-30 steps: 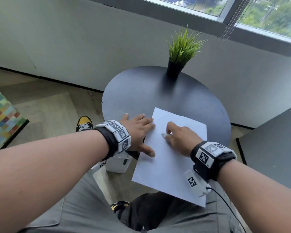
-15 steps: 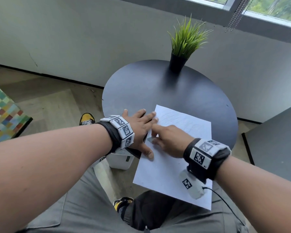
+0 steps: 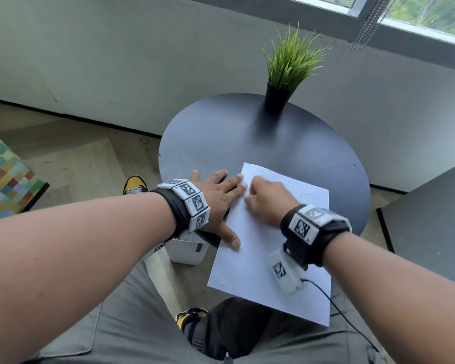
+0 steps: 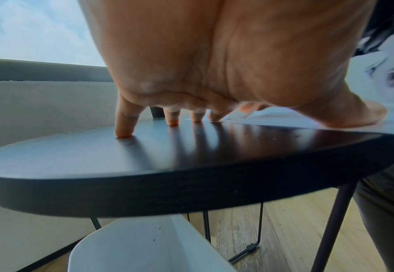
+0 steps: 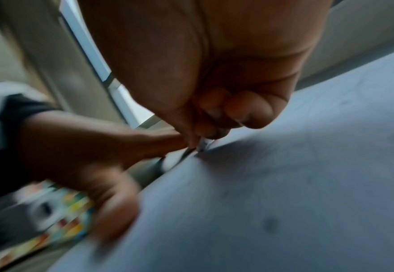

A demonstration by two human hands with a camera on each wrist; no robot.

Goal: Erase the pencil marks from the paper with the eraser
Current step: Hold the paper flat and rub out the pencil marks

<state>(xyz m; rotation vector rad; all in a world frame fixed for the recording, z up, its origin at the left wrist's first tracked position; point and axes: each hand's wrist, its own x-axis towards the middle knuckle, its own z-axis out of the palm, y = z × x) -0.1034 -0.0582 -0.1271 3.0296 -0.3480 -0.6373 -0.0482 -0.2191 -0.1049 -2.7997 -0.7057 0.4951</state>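
A white paper (image 3: 260,258) lies on the round black table (image 3: 221,132), its near end hanging over the edge. Faint pencil marks (image 3: 305,197) show near its far end. My left hand (image 3: 221,195) lies flat with spread fingers, the thumb and one fingertip (image 4: 214,117) on the paper's left edge and the other fingers on the table. My right hand (image 3: 265,198) is curled on the paper's far left corner, right next to the left fingertips. It pinches a small pale eraser (image 5: 204,144) against the sheet; the eraser is mostly hidden by the fingers.
A potted grass plant (image 3: 289,72) stands at the table's far edge. A white bin (image 3: 187,252) sits on the floor under the table's left side. A second dark tabletop (image 3: 436,219) is to the right. A cable runs from my right wrist.
My right hand has slid from the middle of the paper to its far left corner, beside my left fingertips. The left hand stays pressed in place.
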